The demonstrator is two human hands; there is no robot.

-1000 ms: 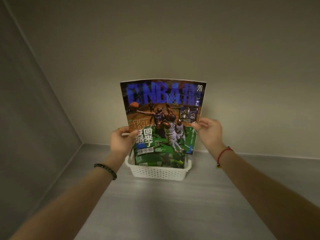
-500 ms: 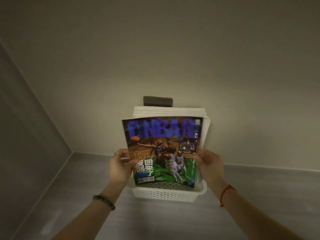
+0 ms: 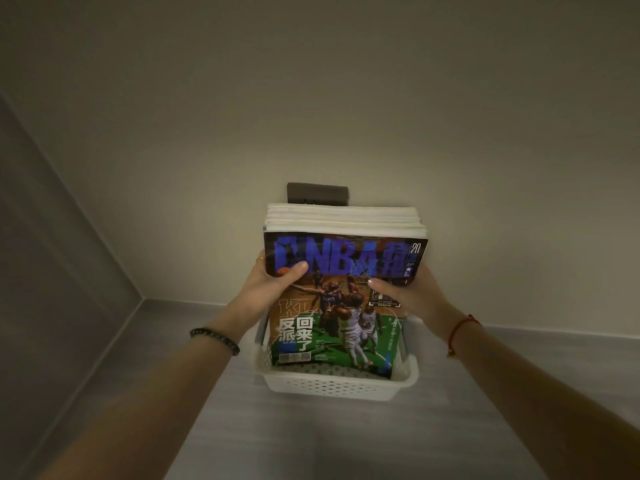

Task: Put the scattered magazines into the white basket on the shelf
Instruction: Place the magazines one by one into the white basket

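A basketball magazine with a blue title and green court stands upright in the white perforated basket on the grey shelf. It leans against several other magazines standing behind it, seen by their white page edges. My left hand grips the front magazine's upper left edge, thumb on the cover. My right hand grips its upper right edge the same way. The magazine's lower edge sits inside the basket.
The grey shelf surface stretches toward me and to the right. A side wall closes the left. The beige back wall stands right behind the basket, with a dark wall plate above the magazines.
The magazine has gone down from mid-air into the basket, in front of the others. Both hands slid from its lower sides up to its upper edges.
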